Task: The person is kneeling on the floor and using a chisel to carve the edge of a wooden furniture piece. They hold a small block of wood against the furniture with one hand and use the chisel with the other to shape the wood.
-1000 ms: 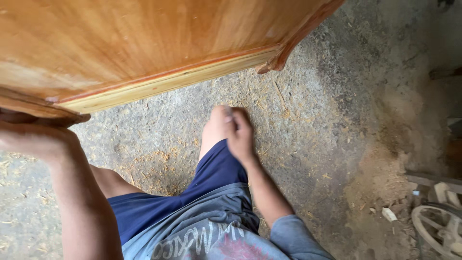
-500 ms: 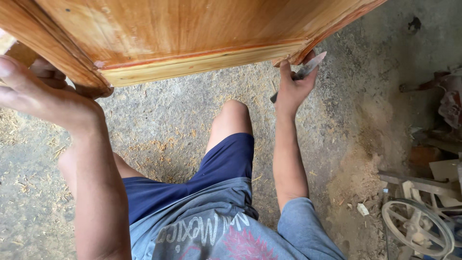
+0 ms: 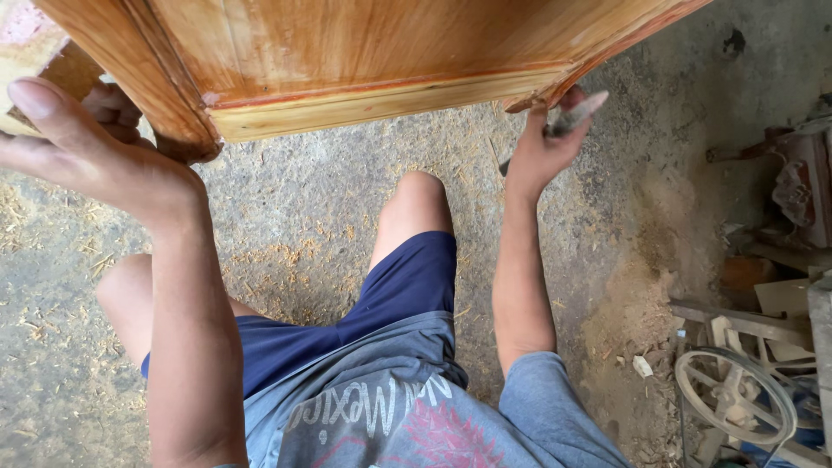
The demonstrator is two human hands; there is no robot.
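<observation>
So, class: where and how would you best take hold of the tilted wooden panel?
Probably the two lower corners of the wooden panel, coming from below. Its bottom edge overhangs the floor; the left hand cups one corner, and the right hand, holding a small tool, reaches the other.

Dusty concrete floor (image 3: 312,225), scattered sawdust (image 3: 641,303), scrap wood clutter (image 3: 763,321) at right.

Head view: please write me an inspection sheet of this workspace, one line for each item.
Surface: concrete floor, strewn with sawdust and wood shavings.
Job's things: varnished wooden panel, raised above the knees; a small grey tool, kind unclear.
Clutter: wood scraps and a small chip at the right.
Hands: left hand grips the panel's left corner; right hand holds the grey tool at the right corner.
Cables: nothing seen.
Surroundings: a spoked wheel of a machine at the lower right; sawdust pile.
</observation>
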